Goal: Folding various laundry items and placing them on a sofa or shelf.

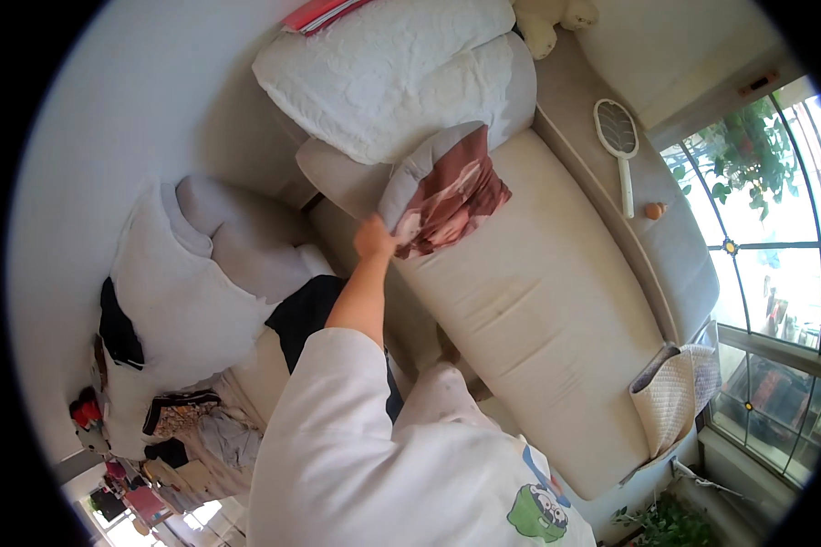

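Observation:
My left hand reaches forward from below, its fingers closed on the near left corner of a cushion with a rusty-brown patterned face and a grey edge. The cushion lies on the beige sofa seat, against a grey backrest cushion draped with a thick white quilted cover. The fingertips are small and partly hidden. My right hand is not in view.
On the right ledge lie a white racket and a small orange object, beside a window. A plush toy sits at top. Woven fabric drapes the sofa's end. Clothes and white bedding lie left.

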Motion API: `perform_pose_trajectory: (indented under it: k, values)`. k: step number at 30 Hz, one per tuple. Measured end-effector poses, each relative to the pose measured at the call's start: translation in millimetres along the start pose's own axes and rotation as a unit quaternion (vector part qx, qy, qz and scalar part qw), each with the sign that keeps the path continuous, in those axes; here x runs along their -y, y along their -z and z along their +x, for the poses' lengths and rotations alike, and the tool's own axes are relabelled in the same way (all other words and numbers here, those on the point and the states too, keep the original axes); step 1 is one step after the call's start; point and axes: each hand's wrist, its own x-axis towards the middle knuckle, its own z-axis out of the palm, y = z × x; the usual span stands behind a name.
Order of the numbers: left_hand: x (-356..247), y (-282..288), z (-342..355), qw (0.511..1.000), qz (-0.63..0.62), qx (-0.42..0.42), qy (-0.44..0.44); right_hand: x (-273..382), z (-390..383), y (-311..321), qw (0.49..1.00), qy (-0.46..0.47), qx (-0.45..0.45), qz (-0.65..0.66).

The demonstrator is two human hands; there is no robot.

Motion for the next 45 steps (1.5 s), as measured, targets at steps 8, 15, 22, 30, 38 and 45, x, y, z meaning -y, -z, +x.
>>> perform_pose_trajectory:
  k: [8,15,22,30,38,45]
  values:
    - [-19.1,45.9,-98.1,0.946,-0.241,-0.092,-0.197,-52.2,50.7,-2.1,0.998,0.027,0.021,-0.050]
    - [124.7,172.3,-205.5,0.873,-0.469,-0.060,-0.121,-6.1,63.8,0.4,0.987,0.135,0.087,0.008]
    - [270.2,269.8,-322.6,0.900,-0.386,-0.195,0.053,-2.3,86.1,11.2,0.990,0.090,0.110,-0.022]
    - [392.8,245.1,-301.6,0.925,-0.168,-0.336,0.060,-18.5,101.5,21.1,0.991,0.086,0.101,0.029]
    - [98.3,114.2,-184.3,0.981,-0.143,-0.028,-0.130,-74.0,134.3,49.2,0.997,0.012,0.041,0.061]
    - [-118.5,-6.0,-61.9,0.918,-0.215,0.199,-0.269,-76.7,122.5,27.7,0.989,-0.002,-0.047,0.143]
